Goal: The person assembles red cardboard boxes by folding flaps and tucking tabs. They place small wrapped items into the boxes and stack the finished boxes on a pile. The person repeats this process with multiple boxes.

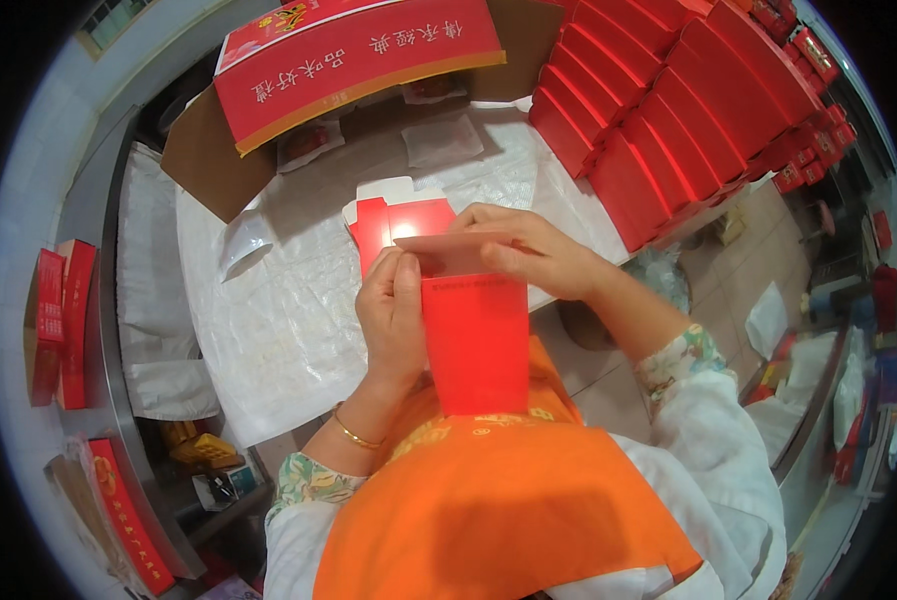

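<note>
Held in front of my orange apron is a red paper box (476, 345), its end flap (448, 254) standing up toward the far side. My left hand (393, 310) grips the box's left edge, thumb along the upper corner. At the flap's right end, my right hand (533, 252) pinches it between thumb and fingers; some fingertips are hidden behind. Just beyond my hands, another red box piece with white flaps (416, 218) lies on the white table cover (278, 340).
A large red carton (363, 75) with open brown flaps stands at the back, pale packets (443, 142) beneath its edge. Stacked red boxes (658, 110) rise at the right. A small white bowl-like item (248, 240) sits left. Red packages (76, 325) line the left side.
</note>
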The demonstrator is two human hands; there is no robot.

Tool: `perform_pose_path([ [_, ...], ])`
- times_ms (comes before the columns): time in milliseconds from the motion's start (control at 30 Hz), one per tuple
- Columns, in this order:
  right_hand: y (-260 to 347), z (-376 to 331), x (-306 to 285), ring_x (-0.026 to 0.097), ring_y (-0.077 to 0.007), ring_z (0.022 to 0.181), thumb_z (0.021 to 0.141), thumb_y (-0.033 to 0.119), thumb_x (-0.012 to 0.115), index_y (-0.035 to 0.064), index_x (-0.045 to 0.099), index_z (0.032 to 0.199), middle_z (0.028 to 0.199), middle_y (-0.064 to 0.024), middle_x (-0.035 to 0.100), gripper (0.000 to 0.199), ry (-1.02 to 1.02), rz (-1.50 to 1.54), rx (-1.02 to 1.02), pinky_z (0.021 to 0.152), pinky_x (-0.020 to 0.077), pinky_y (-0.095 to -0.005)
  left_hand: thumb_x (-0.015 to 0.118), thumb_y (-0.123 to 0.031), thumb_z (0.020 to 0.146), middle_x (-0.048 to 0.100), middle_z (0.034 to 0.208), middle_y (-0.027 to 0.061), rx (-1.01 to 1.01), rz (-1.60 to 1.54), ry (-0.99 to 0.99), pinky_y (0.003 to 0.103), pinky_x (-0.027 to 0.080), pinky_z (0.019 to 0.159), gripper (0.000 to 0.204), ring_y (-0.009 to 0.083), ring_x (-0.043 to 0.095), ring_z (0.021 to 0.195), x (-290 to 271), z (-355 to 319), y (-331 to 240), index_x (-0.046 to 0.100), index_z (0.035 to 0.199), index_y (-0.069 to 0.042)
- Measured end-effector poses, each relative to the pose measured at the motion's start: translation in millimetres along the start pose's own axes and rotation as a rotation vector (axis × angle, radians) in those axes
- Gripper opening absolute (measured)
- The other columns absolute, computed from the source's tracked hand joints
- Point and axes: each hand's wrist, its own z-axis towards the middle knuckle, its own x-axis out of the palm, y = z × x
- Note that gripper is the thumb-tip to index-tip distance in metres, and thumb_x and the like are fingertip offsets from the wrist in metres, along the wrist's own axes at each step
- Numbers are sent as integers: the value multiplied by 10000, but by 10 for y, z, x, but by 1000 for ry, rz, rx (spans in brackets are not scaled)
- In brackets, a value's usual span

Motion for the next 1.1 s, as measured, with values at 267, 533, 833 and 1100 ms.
perform_pose_path([
  [267,2,-100,153,570,-233,1088,777,55,627,22,633,1251,1126,-106,607,475,-150,-147,-10,977,429,-336,471,-196,1052,622,1086,50,45,-216,-98,254,463,876,214,113,571,975,166,-56,83,583,1054,-13],
  [533,-130,-219,326,599,-248,1099,713,3,604,-16,657,1090,1133,-134,633,380,-344,-87,-55,977,453,-352,359,-439,1059,599,1145,114,254,140,82,334,409,990,512,208,553,1105,40,-129,27,612,1093,4],
  [833,-88,-349,496,640,-251,1010,701,-17,600,-32,655,1032,1046,-148,670,336,-588,-304,-102,894,497,-330,417,-274,1020,602,1187,120,91,35,132,341,403,1002,345,210,549,1126,11,-124,-10,634,1075,-11],
  [1100,-75,-423,499,622,-272,936,726,19,695,-10,633,1055,1031,-146,631,336,-671,-260,-52,825,501,-342,442,-211,961,588,1216,112,37,21,148,349,378,1041,301,209,520,1167,44,-144,-74,619,1104,-15],
])
